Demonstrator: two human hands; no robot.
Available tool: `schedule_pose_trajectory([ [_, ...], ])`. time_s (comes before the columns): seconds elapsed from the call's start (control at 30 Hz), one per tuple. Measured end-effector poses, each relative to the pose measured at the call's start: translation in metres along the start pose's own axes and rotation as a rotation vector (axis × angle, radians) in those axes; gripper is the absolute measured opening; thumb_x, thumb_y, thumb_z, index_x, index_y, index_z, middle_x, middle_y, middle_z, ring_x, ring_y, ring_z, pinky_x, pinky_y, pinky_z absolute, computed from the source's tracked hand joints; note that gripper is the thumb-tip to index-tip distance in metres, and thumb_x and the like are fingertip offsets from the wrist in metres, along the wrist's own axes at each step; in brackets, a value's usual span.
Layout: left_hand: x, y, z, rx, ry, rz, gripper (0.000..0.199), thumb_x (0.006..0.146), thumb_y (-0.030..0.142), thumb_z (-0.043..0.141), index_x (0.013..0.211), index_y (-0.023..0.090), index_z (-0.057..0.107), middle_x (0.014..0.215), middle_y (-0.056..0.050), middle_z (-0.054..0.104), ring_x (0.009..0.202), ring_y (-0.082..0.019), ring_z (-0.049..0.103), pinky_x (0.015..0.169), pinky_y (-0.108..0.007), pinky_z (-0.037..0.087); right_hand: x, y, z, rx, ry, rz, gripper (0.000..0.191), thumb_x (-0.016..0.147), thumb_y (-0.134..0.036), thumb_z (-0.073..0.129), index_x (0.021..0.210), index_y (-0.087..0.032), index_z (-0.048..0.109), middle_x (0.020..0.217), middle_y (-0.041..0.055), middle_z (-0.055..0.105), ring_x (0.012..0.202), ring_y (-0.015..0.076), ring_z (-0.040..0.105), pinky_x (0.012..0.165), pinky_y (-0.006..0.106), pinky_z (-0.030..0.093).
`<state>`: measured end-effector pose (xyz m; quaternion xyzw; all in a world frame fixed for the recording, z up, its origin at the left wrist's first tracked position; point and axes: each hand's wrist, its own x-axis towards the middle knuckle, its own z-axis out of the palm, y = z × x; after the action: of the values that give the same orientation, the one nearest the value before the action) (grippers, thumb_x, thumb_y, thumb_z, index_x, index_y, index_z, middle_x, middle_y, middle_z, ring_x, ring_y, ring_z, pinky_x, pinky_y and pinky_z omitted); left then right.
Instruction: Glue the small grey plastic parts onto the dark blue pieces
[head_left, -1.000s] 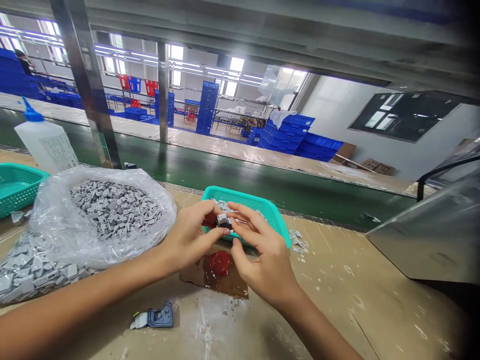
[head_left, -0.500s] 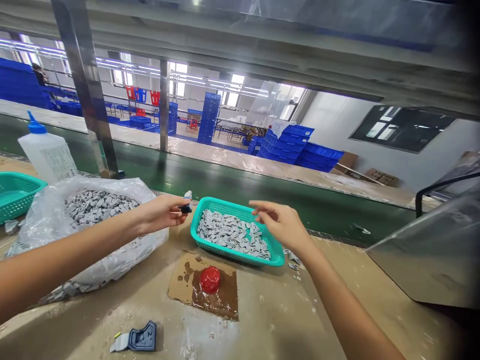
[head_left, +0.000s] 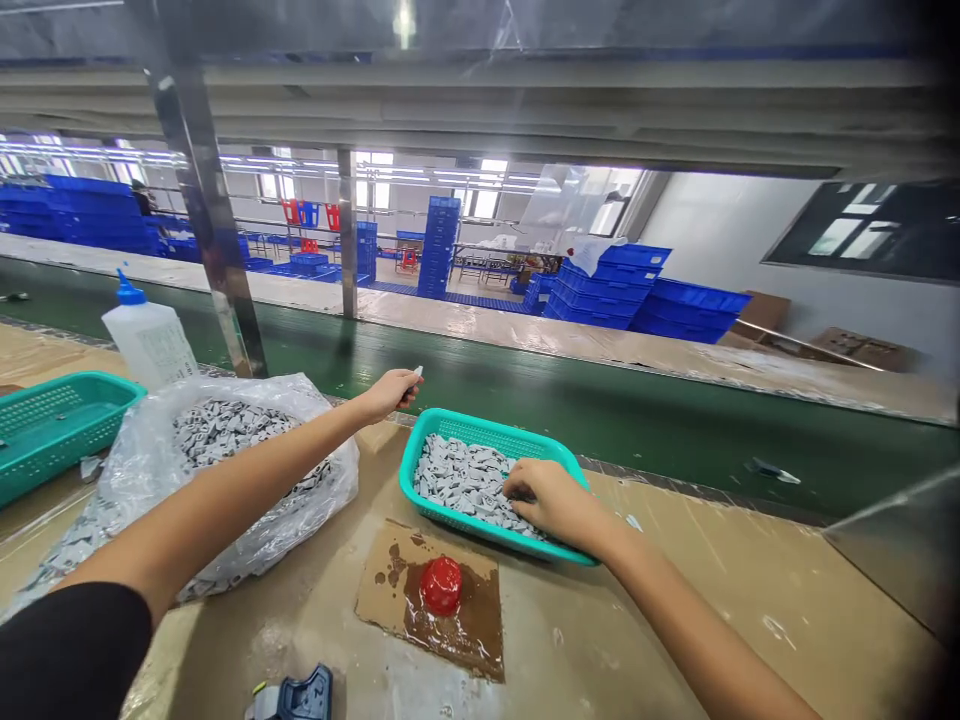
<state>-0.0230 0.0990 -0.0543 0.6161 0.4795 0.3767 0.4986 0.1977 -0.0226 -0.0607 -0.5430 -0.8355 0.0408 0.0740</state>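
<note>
L hand [head_left: 391,397] has a tight grip on a small dark-and-pale part [head_left: 417,374], held out by the near edge of the green belt [head_left: 525,385]. R hand [head_left: 553,497] is down in the green basket [head_left: 491,432] on the bench [head_left: 585,620], fingers bent at the grey bits [head_left: 465,480]; can't tell if its grip has one. Step now: prob. R picking a bit, L setting its part down. Next move needs R to pinch just 1 bit & L to let go softly.

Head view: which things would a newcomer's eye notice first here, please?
The glossy red dome would probably catch the eye first, on the brown sheet at the lower middle. Just beyond it, a turquoise basket holds many grey pieces, with the right hand at its right end. Left of the basket, an open plastic bag holds more.
</note>
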Motion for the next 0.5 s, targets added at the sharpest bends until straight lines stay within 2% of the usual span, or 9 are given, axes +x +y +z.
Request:
schedule_pose_trajectory([
  [0.07,0.012,-0.005,-0.005,0.174,0.039,0.039,0.027,0.084,0.031,0.048,0.105,0.014,0.052,0.104,-0.007,0.055,0.087,-0.016,0.056,0.075,-0.035,0.048,0.001,0.001,0.0,0.002,0.001,0.023,0.018,0.061,-0.004,0.057,0.067,-0.016,0.069,0.068,0.007,0.062,0.065,0.0203,0.057,0.058,0.026,0.041],
  [0.17,0.018,-0.004,-0.014,0.401,0.079,0.087,0.032,0.083,0.029,0.05,0.111,0.015,0.05,0.114,-0.009,0.051,0.1,-0.021,0.052,0.084,-0.043,0.044,0.003,0.001,0.002,0.023,0.013,0.06,0.014,0.06,-0.005,0.056,0.054,-0.015,0.064,0.06,0.0062,0.059,0.06,0.0192,0.055,0.055,0.026,0.039],
  [0.27,-0.004,0.006,-0.022,0.55,0.086,0.16,0.037,0.082,0.025,0.05,0.118,0.014,0.045,0.123,-0.013,0.045,0.111,-0.026,0.044,0.092,-0.047,0.036,0.001,0.0,0.001,0.088,0.05,0.084,0.015,0.062,-0.007,0.055,0.049,-0.016,0.059,0.061,0.0059,0.058,0.061,0.0181,0.054,0.056,0.025,0.038],
  [0.33,-0.04,0.013,-0.024,0.602,0.049,0.233,0.034,0.085,0.022,0.044,0.117,0.014,0.045,0.12,-0.013,0.049,0.112,-0.024,0.044,0.094,-0.041,0.033,-0.003,0.0,-0.003,0.169,0.076,0.103,0.012,0.063,-0.011,0.055,0.053,-0.016,0.057,0.064,0.0052,0.059,0.064,0.0179,0.055,0.059,0.026,0.04],
  [0.4,-0.094,0.015,-0.024,0.641,-0.031,0.297,0.027,0.087,0.021,0.035,0.109,0.016,0.051,0.101,-0.008,0.059,0.096,-0.019,0.053,0.088,-0.034,0.037,-0.007,0.002,-0.007,0.275,0.096,0.136,0.007,0.064,-0.018,0.056,0.057,-0.017,0.056,0.065,0.0042,0.06,0.064,0.0176,0.056,0.06,0.026,0.042],
  [0.47,-0.154,0.011,-0.022,0.767,-0.188,0.374,0.027,0.087,0.025,0.032,0.096,0.019,0.056,0.084,-0.003,0.061,0.08,-0.017,0.056,0.077,-0.029,0.042,-0.011,0.004,-0.01,0.396,0.11,0.177,0.011,0.063,-0.026,0.059,0.058,-0.018,0.053,0.061,0.0032,0.059,0.06,0.0171,0.056,0.056,0.026,0.043],
  [0.5,-0.183,0.005,-0.02,0.845,-0.262,0.388,0.027,0.087,0.028,0.032,0.097,0.021,0.056,0.087,-0.003,0.06,0.08,-0.017,0.056,0.074,-0.028,0.042,-0.014,0.004,-0.01,0.457,0.118,0.196,0.015,0.062,-0.029,0.06,0.058,-0.018,0.051,0.058,0.0024,0.058,0.057,0.0167,0.056,0.054,0.026,0.043],
])
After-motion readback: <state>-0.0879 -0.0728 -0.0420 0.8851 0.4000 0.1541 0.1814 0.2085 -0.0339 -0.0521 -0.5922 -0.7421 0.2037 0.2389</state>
